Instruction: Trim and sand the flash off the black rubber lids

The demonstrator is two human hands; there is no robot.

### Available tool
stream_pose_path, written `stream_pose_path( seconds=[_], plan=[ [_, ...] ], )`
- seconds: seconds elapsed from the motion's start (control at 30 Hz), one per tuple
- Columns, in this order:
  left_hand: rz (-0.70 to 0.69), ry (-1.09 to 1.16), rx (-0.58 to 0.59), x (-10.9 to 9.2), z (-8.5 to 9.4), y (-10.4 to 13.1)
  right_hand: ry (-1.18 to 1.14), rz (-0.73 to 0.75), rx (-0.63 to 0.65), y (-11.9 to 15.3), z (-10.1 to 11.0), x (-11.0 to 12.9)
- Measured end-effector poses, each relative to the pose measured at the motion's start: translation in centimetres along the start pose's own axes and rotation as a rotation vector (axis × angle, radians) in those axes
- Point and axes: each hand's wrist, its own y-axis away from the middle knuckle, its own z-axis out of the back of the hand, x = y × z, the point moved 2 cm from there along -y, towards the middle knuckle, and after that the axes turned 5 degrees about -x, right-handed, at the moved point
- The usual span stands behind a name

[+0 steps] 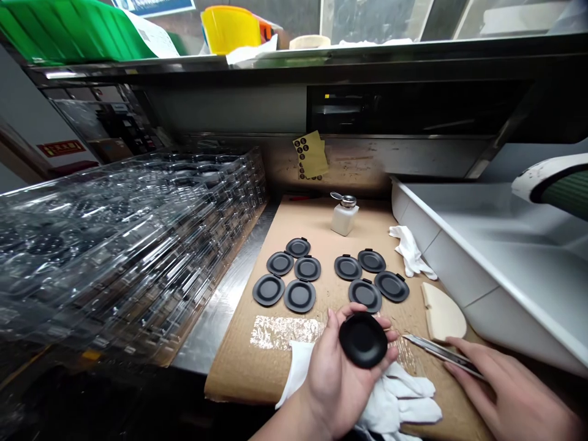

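In my left hand (pixel 333 373), palm up with the fingers curled round its edge, lies a rounded black plastic disc-shaped part (pixel 362 340) with a shallow recess. My right hand (pixel 500 380) grips a utility knife (pixel 443 355), its blade pointing left toward the disc but apart from it. Ahead on the cardboard sit several similar black parts in two groups, one at left (pixel 299 296) and one at right (pixel 365 295), each with a small tab. White gloves (pixel 399 395) lie beneath my left hand. A cream half-round pad (pixel 443 312) rests beside the knife.
Stacked clear plastic trays (pixel 138 245) fill the left side. A white pump bottle (pixel 344 217) stands at the cardboard's (pixel 248 367) back. To the right are a white glove (pixel 408 251) and a large white bin (pixel 487 282). A shelf (pixel 367 58) crosses above.
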Motion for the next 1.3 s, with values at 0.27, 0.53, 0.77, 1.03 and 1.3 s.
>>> stream_pose_path(
  seconds=[0.27, 0.53, 0.77, 1.03, 1.3],
  plan=[
    [-0.035, 0.010, -0.038, -0.2, 0.1, -0.3, -0.122, 0.051, -0.057, -0.2, 1.4, 0.8],
    [-0.039, 0.046, -0.040, -0.1, 0.0, -0.3, -0.165, 0.073, -0.049, -4.5, 3.8, 9.5],
    [-0.033, 0.068, -0.012, -0.1, 0.3, -0.4, -0.226, 0.115, -0.015, -5.3, 3.0, 11.5],
    [-0.042, 0.075, -0.015, -0.1, 0.2, -0.4, -0.209, 0.119, 0.007, -5.2, 2.8, 11.5],
    [-0.033, 0.072, -0.024, -0.1, 0.1, -0.3, -0.218, 0.110, 0.025, -5.3, 3.0, 11.4]
  ],
)
